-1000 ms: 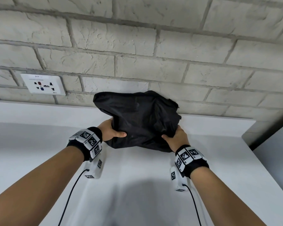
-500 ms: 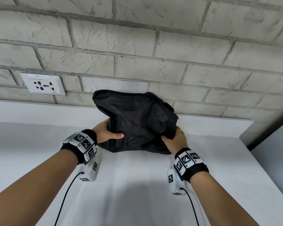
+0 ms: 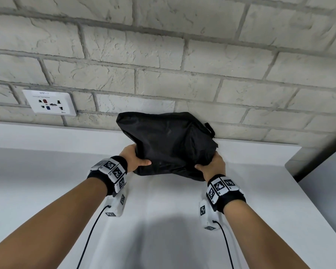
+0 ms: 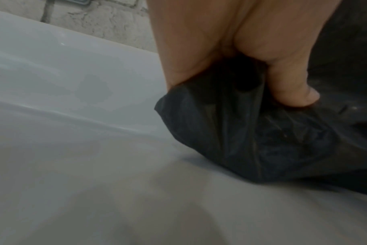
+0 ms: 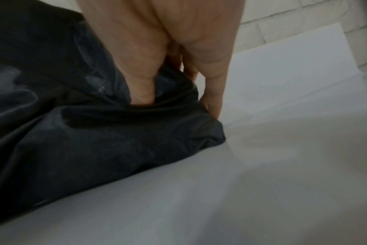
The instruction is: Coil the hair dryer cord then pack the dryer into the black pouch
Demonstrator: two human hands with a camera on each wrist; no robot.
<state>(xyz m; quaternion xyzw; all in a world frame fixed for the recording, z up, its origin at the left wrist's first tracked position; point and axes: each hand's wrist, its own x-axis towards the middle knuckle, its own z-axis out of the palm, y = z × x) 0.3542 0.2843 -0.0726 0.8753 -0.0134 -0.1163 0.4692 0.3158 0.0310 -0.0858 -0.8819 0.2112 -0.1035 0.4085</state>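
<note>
- Far left on the brick wall, a white wall socket sits just above the white counter's back ledge, well apart from the action.
- Left hand is clamped on the near-left edge of the black pouch; the left wrist view shows the thumb pressed down on top and fabric bunched in the grip (the other fingers are hidden beneath).
- The pouch is up against the wall at the back of the counter, between the two hands, its near edge down on the white surface.
- It looks bulky and rumpled, thin dark fabric with creases, and a small black loop pokes out at its upper right.
- What's inside cannot be seen from any view; no dryer or cord shows anywhere.
- Right hand pinches the near-right corner, thumb dug into a fold on top and fingers curled round the edge, tips close to the counter.
- Both wrists carry black bands with checkered marker blocks, cables trailing back.
</note>
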